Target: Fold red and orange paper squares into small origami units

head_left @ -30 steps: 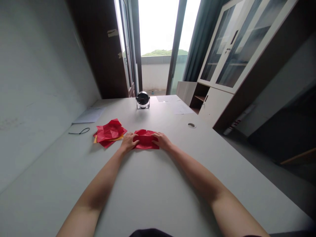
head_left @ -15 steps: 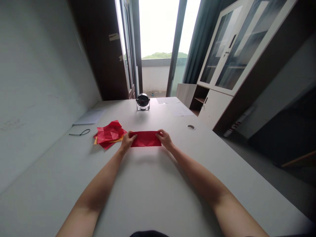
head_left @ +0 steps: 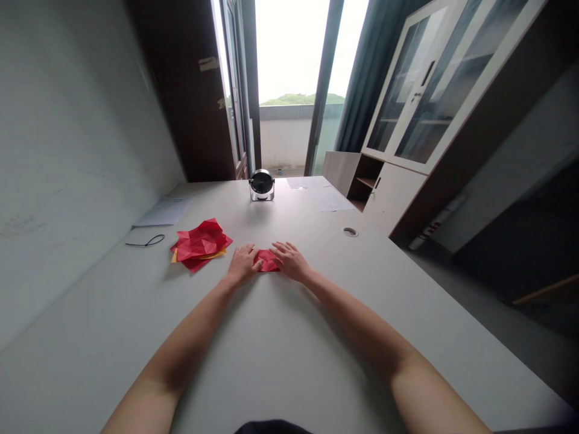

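A folded red paper lies on the white table, partly covered by both hands. My left hand rests flat on its left end, fingers stretched forward and thumb on the paper. On the right end lies my right hand, its fingers spread and pointing forward and to the left. Only the middle of the paper shows between them. To the left of my left hand sits a loose pile of creased red sheets with a yellow-orange sheet among them.
A round black and silver device stands at the table's far end. White papers and a black cable tie lie at the left, more papers at the far right, near a ring. Beyond the right edge stands a cabinet.
The red paper has gone from being held up by its ends to lying on the table. Both hands have opened from their pinches and moved inward onto it.
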{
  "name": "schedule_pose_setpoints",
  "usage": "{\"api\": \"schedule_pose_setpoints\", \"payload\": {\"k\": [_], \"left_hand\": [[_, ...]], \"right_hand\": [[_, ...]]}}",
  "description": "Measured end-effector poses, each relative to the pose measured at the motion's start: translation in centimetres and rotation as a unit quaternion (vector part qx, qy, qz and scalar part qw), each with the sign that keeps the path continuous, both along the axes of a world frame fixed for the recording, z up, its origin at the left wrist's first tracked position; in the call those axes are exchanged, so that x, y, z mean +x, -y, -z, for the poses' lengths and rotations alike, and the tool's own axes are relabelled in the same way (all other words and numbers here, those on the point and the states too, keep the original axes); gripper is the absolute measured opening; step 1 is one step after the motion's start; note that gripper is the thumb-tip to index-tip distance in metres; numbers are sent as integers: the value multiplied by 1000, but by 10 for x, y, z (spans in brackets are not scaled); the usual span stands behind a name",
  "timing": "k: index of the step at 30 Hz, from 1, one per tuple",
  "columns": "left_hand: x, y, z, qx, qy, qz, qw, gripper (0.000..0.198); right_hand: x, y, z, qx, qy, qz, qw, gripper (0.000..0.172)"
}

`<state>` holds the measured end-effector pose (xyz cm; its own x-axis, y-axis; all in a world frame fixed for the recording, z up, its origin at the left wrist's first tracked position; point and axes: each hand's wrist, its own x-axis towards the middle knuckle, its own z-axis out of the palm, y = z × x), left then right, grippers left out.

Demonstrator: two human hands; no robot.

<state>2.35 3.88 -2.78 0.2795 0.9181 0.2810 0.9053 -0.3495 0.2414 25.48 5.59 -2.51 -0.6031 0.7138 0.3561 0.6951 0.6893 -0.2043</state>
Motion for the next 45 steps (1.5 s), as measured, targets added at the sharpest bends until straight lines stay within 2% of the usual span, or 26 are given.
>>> {"api": "schedule_pose_setpoints", "payload": {"k": [3,6,10,14,17,20,23,29,33,38,42,45], "left_hand": [[-3,-5,13,-74,-19,-3,997,55],[-10,-9,18,-101,-17,-21,995,61],[-16,-12,19,-93,-8,-54,994,60],[-18,-12,18,-42,16,-102,994,59],[-19,-11,15,-1,33,-116,993,64],[-19,-10,12,25,51,-118,991,66],[-19,-10,8,48,87,-99,990,66],[-13,-9,2,74,186,-14,980,67],[-8,-7,2,50,216,39,974,60],[-6,-7,4,-17,116,113,987,39],[-1,-3,5,-77,-2,138,987,57],[2,0,6,-108,-58,139,983,70]], "right_hand": [[-3,1,8,-64,39,-36,997,50],[0,-5,15,-97,53,-22,994,54],[12,-15,18,-96,54,42,993,55],[19,-15,8,-28,13,128,991,49],[10,-5,-1,28,-11,74,997,45],[-6,5,-4,30,5,-54,998,41],[-15,9,-1,5,13,-115,993,37],[-9,3,4,-17,-10,-102,995,37],[-7,0,7,-22,-33,-110,993,36],[-4,-12,17,-33,-61,-67,995,36],[1,-20,22,-50,-71,17,996,39],[2,-18,21,-43,-45,32,998,41]]}}
